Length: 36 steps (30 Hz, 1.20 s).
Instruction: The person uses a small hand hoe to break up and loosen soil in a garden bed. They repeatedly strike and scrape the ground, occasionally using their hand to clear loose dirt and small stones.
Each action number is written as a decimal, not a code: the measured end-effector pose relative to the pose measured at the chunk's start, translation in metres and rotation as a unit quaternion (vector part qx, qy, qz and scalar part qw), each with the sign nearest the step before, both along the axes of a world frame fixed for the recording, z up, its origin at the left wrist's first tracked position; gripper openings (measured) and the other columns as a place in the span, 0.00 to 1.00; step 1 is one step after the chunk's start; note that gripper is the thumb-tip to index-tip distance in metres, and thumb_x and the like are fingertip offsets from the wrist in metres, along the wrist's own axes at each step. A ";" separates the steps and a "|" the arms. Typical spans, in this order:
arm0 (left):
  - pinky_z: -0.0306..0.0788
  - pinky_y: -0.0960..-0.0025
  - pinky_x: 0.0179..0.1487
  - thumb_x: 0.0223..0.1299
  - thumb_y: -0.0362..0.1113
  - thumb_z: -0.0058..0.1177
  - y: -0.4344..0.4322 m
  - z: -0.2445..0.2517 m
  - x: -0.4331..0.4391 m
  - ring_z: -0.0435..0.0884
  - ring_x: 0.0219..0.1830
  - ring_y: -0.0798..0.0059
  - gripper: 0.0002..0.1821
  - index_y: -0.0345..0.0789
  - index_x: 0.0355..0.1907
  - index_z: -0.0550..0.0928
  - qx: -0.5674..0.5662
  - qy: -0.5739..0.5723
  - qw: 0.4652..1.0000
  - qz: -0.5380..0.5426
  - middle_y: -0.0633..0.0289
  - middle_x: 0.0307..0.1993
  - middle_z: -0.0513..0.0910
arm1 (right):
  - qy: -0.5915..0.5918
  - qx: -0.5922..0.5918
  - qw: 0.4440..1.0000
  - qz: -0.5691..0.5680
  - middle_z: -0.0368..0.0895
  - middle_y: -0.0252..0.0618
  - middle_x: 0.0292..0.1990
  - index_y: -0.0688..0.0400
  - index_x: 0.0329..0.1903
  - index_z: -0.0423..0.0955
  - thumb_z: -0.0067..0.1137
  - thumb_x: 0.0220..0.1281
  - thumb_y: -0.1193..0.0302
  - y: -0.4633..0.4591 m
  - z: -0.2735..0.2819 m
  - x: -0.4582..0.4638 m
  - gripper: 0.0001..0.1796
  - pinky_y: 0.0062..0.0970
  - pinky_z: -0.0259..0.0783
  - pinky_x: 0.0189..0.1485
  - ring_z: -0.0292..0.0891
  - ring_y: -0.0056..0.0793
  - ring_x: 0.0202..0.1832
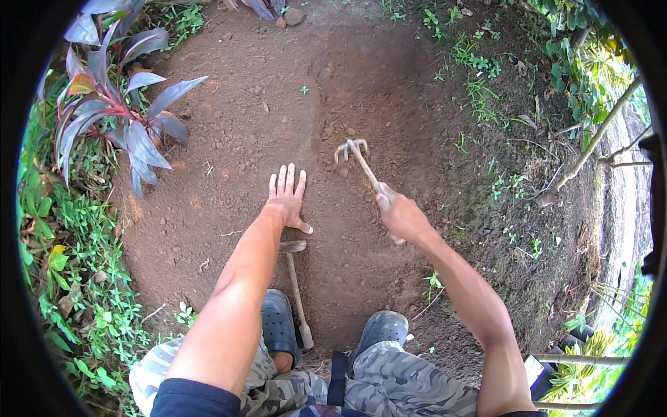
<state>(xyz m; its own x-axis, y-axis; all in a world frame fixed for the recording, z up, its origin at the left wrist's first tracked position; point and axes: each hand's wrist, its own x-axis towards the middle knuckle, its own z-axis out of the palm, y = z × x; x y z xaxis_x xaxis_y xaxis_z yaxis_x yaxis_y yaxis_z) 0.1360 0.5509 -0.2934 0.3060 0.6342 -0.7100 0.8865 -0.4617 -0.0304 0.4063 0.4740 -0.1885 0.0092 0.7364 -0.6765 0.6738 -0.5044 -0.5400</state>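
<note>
My right hand grips the shaft of a pronged hand cultivator, whose curved tines are at loose crumbly soil in a shallow dug strip. The tool is slightly blurred; whether its tines touch the soil, I cannot tell. With fingers spread, my left hand rests palm down on the smoother brown soil left of that strip. Just below this hand, a small hand tool with a flat head, likely a hand hoe, lies on the ground beside my clog. My left forearm is close to its head.
A purple-leaved cordyline plant leans over the soil at upper left. Low green weeds line the left edge. On the right rise a mossy bank and a thin woody stem. My other clog stands at the strip's near end.
</note>
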 end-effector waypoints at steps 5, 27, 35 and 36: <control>0.25 0.34 0.80 0.30 0.76 0.74 0.001 -0.003 -0.004 0.20 0.81 0.33 0.90 0.30 0.81 0.28 -0.018 -0.014 1.000 -0.010 0.30 0.80 0.25 | 0.048 -0.018 0.998 -0.047 0.68 0.27 0.18 0.54 0.77 0.64 0.43 0.83 0.52 0.010 0.038 0.036 0.30 0.29 0.76 0.23 0.68 0.20 0.15; 0.25 0.42 0.82 0.43 0.86 0.57 -0.010 -0.012 -0.001 0.20 0.83 0.41 0.83 0.26 0.81 0.31 0.033 -0.091 0.994 0.046 0.37 0.82 0.27 | 0.011 -0.005 0.995 -0.101 0.81 0.41 0.26 0.56 0.65 0.74 0.47 0.78 0.58 -0.075 0.044 0.053 0.23 0.35 0.83 0.26 0.83 0.32 0.21; 0.28 0.43 0.83 0.47 0.84 0.55 -0.021 -0.010 0.017 0.26 0.84 0.46 0.80 0.27 0.81 0.32 0.025 -0.102 0.994 0.010 0.39 0.82 0.31 | 0.055 0.230 0.945 -0.224 0.72 0.28 0.21 0.59 0.53 0.69 0.42 0.84 0.54 -0.103 0.087 0.052 0.20 0.26 0.67 0.17 0.69 0.20 0.14; 0.28 0.43 0.84 0.48 0.84 0.56 -0.023 -0.007 0.020 0.26 0.84 0.46 0.79 0.27 0.81 0.33 0.023 -0.100 0.995 0.003 0.39 0.82 0.31 | 0.047 0.254 0.937 -0.234 0.71 0.28 0.20 0.59 0.50 0.69 0.42 0.84 0.53 -0.103 0.077 0.053 0.20 0.26 0.67 0.17 0.69 0.20 0.14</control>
<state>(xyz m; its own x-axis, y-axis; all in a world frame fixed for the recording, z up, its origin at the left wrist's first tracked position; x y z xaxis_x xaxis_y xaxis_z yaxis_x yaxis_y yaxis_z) 0.1563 0.5282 -0.3005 0.4346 0.6660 -0.6062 0.8794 -0.4592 0.1259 0.4598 0.3706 -0.1112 0.3704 0.8938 -0.2530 0.3797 -0.3942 -0.8369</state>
